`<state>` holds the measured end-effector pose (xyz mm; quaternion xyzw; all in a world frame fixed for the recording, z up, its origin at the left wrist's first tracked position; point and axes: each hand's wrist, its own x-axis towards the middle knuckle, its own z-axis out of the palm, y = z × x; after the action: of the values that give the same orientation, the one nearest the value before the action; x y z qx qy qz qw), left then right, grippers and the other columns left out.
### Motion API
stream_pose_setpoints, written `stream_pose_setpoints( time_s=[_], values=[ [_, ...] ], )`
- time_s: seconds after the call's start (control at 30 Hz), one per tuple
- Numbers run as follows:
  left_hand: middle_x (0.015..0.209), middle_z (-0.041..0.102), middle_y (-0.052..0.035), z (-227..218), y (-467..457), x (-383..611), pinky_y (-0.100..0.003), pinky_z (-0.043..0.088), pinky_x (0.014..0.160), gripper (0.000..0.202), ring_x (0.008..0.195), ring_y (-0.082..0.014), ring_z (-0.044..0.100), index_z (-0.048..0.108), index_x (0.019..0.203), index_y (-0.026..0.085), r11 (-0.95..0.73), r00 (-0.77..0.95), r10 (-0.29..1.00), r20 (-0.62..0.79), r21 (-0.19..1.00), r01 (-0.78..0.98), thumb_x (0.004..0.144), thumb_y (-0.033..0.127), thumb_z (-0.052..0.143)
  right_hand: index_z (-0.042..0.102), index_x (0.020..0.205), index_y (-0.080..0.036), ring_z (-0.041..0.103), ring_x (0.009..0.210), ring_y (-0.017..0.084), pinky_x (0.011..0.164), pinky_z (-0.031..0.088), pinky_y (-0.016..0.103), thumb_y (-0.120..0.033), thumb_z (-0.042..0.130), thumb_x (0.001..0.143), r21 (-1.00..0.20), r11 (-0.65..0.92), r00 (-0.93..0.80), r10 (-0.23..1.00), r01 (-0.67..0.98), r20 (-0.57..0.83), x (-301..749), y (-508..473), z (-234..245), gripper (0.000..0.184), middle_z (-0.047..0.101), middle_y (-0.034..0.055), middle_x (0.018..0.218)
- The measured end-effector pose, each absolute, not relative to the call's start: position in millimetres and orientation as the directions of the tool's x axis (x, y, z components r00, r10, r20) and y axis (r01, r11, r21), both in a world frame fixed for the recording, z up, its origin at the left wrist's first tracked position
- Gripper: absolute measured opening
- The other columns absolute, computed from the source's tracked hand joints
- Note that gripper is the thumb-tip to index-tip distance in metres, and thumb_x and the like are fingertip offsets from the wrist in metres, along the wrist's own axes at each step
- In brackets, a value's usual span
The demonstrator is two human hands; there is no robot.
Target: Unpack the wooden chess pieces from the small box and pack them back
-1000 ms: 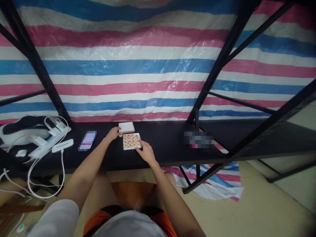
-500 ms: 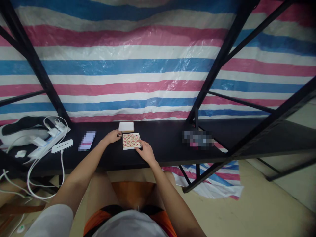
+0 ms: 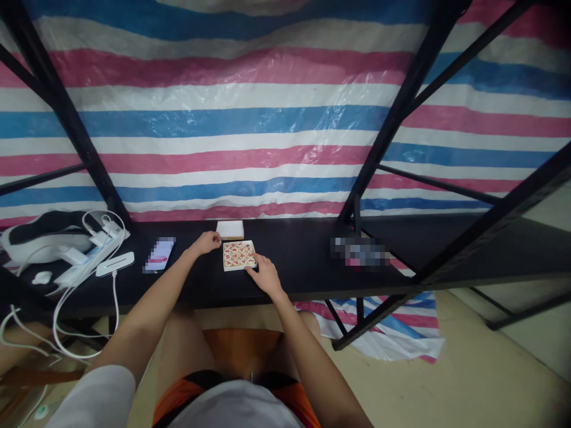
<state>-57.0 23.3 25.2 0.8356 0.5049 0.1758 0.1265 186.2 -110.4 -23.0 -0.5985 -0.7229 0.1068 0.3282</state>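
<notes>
A small white square box point(image 3: 235, 268) lies on the black desk, filled with rows of round, pale xiangqi pieces point(image 3: 238, 254) marked in red. My right hand point(image 3: 266, 276) grips its near right corner, thumb at the front edge and fingers along the right side. Just off the box's left side is my left hand point(image 3: 207, 242), fingers curled closed; whether a piece is pinched in them is too small to tell. Behind the box lies a white, shallow, lid-like box part point(image 3: 231, 230), close to my left fingertips.
On the left are a phone point(image 3: 159, 254), a white charging pad point(image 3: 115, 264), a power strip point(image 3: 89, 255) with tangled cables, and a white earphone case point(image 3: 41, 277). A blurred-out object point(image 3: 359, 251) lies at right. Black metal posts point(image 3: 379, 142) frame the desk before a striped sheet.
My left fingers have drawn slightly back from the box's top left corner and curled tighter. The right hand keeps its place on the box. The whole view has shifted slightly.
</notes>
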Motion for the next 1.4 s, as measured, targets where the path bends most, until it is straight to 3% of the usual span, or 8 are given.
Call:
stream_pose_setpoints(
  time_s=[0.17,0.27,0.47,0.7,0.9,1.03,1.2,1.4],
  values=[
    [0.075,0.067,-0.0029,39.1,19.6,-14.5,-0.024,0.045,0.067,0.02,0.069,-0.0155,0.06,0.067,0.085,0.016,-0.486,0.436,0.873,0.22,0.481,0.73,0.072,0.028,0.057,0.048,0.128,-0.018,0.052,0.111,0.024,0.092,0.038,0.034,-0.04,0.054,0.086,-0.538,0.259,-0.067,0.935,0.802,0.349,186.1,-109.8,-24.0,0.048,0.058,0.0099,0.121],
    [0.079,0.067,-0.0038,41.6,20.3,19.1,-0.024,0.045,0.069,0.021,0.071,-0.0148,0.06,0.068,0.087,0.015,-0.553,0.514,0.833,0.207,0.358,0.752,0.07,0.019,0.056,0.049,0.127,-0.018,0.052,0.109,0.024,0.092,0.038,0.034,-0.039,0.054,0.086,-0.53,0.26,-0.072,0.934,0.807,0.349,186.1,-108.9,-24.3,0.047,0.058,0.01,0.122],
    [0.076,0.068,-0.004,33.8,19.2,49.4,-0.023,0.043,0.068,0.021,0.071,-0.0152,0.061,0.069,0.079,0.016,-0.602,0.579,0.798,0.169,0.296,0.742,0.071,0.011,0.05,0.049,0.126,-0.017,0.052,0.109,0.024,0.091,0.039,0.034,-0.039,0.054,0.086,-0.524,0.265,-0.075,0.932,0.81,0.355,186.3,-107.9,-24.6,0.047,0.059,0.0102,0.12],
    [0.086,0.07,-0.0074,28.2,15.2,40.7,-0.025,0.044,0.072,0.025,0.079,-0.0178,0.062,0.07,0.089,0.016,-0.648,0.63,0.761,0.155,0.237,0.724,0.075,0.017,0.049,0.05,0.126,-0.018,0.052,0.108,0.024,0.09,0.039,0.034,-0.039,0.054,0.086,-0.526,0.259,-0.07,0.933,0.81,0.352,185.9,-108.6,-24.2,0.046,0.059,0.0101,0.119],
    [0.084,0.069,-0.009,26.7,18.9,38.4,-0.026,0.044,0.078,0.025,0.08,-0.0186,0.061,0.072,0.08,0.016,-0.654,0.63,0.756,0.176,0.21,0.726,0.079,0.023,0.048,0.05,0.126,-0.017,0.052,0.108,0.024,0.09,0.038,0.034,-0.039,0.055,0.085,-0.528,0.263,-0.07,0.932,0.807,0.356,186.5,-107.8,-25.5,0.047,0.059,0.0102,0.12],
    [0.101,0.065,-0.0128,24.7,24.3,20.6,-0.032,0.042,0.088,0.033,0.097,-0.0231,0.058,0.07,0.098,0.015,-0.574,0.526,0.813,0.25,0.194,0.795,0.085,0.024,0.041,0.049,0.127,-0.019,0.052,0.109,0.024,0.091,0.038,0.034,-0.04,0.054,0.085,-0.534,0.252,-0.067,0.938,0.807,0.34,186.5,-107.2,-25.8,0.047,0.058,0.0097,0.121],
    [0.117,0.057,-0.0148,7.5,27.6,-31.6,-0.037,0.041,0.092,0.038,0.106,-0.0271,0.054,0.06,0.12,0.018,-0.229,0.18,0.958,0.224,0.217,0.949,0.089,0.028,0.039,0.049,0.128,-0.019,0.052,0.11,0.024,0.091,0.038,0.035,-0.04,0.054,0.085,-0.542,0.252,-0.068,0.939,0.801,0.337,186.3,-107.3,-25.8,0.048,0.057,0.0099,0.124],
    [0.115,0.061,-0.0115,-1.6,19.1,-58.1,-0.035,0.041,0.092,0.041,0.105,-0.025,0.056,0.066,0.109,0.021,-0.222,0.182,0.967,0.178,0.241,0.945,0.093,0.037,0.032,0.048,0.129,-0.018,0.052,0.109,0.024,0.091,0.039,0.035,-0.041,0.054,0.085,-0.539,0.267,-0.068,0.931,0.799,0.359,186.8,-107.7,-27.4,0.049,0.058,0.0097,0.122]
  ],
)
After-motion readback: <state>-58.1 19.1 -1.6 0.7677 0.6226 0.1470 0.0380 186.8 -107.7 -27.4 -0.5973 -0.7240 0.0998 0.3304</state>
